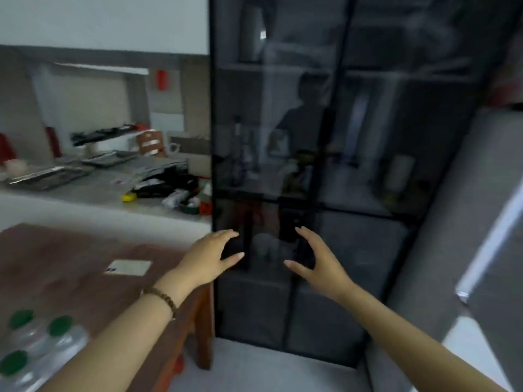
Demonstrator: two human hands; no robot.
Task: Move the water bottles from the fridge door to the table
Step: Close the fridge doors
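Note:
A tall fridge [353, 137] with dark glossy doors fills the middle of the view, and its doors are closed. Both my hands are raised in front of its lower part. My left hand [210, 257] is empty, fingers spread. My right hand [314, 260] is empty too, fingers apart, about a hand's width from the left one. Three clear water bottles with green caps [42, 343] stand at the near left corner of the brown wooden table [85, 278], partly hidden by my left forearm.
A white card [128, 267] lies on the table. Behind it runs a grey counter [93, 190] crowded with metal trays, packets and a yellow item. A grey cabinet [452, 250] stands right of the fridge. The floor is pale tile.

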